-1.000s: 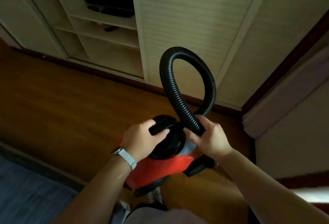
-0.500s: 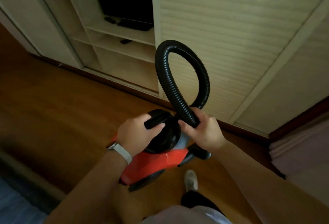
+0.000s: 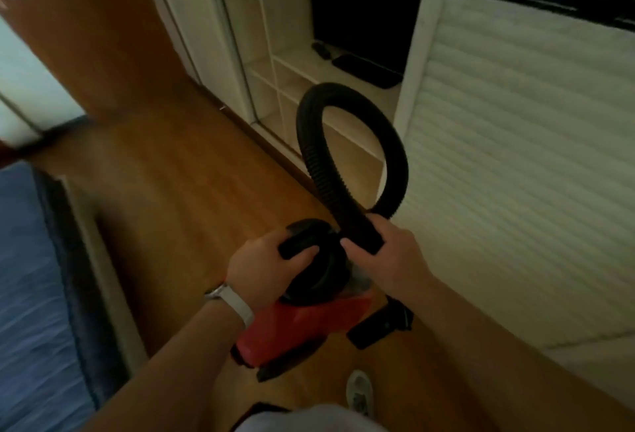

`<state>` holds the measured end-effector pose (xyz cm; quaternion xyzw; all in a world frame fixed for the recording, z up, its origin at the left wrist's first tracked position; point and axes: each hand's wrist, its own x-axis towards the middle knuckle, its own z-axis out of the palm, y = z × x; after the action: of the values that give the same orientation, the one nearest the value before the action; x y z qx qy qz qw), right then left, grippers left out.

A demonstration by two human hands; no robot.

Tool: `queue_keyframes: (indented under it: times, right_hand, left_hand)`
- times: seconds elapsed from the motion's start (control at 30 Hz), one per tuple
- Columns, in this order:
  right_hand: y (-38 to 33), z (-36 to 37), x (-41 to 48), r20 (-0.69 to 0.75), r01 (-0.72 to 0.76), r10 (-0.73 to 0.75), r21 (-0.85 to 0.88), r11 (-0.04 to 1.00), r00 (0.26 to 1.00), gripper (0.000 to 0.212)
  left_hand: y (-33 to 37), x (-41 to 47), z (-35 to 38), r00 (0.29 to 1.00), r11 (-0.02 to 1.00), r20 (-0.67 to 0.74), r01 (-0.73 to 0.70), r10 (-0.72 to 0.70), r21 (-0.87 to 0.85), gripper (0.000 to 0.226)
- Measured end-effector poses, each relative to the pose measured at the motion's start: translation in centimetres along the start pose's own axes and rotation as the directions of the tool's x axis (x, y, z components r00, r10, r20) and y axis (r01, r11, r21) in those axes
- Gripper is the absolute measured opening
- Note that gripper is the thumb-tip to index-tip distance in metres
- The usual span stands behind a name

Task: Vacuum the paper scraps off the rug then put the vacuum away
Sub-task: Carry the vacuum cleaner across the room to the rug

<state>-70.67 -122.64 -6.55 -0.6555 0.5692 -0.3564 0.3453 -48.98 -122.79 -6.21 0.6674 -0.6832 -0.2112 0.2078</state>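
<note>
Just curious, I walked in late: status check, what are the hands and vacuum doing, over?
Left hand grips vacuum by top handle. Right hand holds hose end, hose looped up. Vacuum held over wood floor. Shelves just ahead.

Ribbed matt black hose, glossy red plastic vacuum — polished wood floor
</note>
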Motion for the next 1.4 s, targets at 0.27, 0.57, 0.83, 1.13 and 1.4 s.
queue_keyframes:
  times: [0.27, 0.57, 0.83, 1.13, 1.4]
  right_hand:
    - [-1.2, 2.2, 9.7, 0.185, 0.111, -0.115, 0.036, 0.993, 0.976, 0.020]
    - [-3.9, 11.2, 20.7, 0.313, 0.150, -0.155, 0.042, 0.988, 0.937, 0.022]
    - [-9.4, 20.9, 31.1, 0.339, 0.121, -0.135, 0.061, 0.991, 0.931, 0.012]
    - [-12.4, 28.1, 40.5, 0.349, 0.169, -0.189, 0.087, 0.982, 0.918, 0.018]
    - [-12.1, 34.2, 51.9, 0.465, 0.144, -0.203, 0.161, 0.976, 0.861, 0.024]
  left_hand:
    - [-2.7, 5.1, -2.5, 0.976, 0.984, -0.130, 0.170, -0.175, -0.051, 0.046]
    - [-12.0, 12.0, -5.4, 0.945, 0.960, -0.169, 0.276, -0.279, -0.043, 0.052]
    - [-21.4, 20.5, -12.0, 0.933, 0.950, -0.178, 0.310, -0.314, -0.048, 0.052]
    - [-28.5, 27.5, -17.6, 0.911, 0.943, -0.260, 0.333, -0.320, 0.006, 0.050]
    - [-33.0, 35.9, -19.0, 0.862, 0.898, -0.273, 0.439, -0.427, -0.021, 0.048]
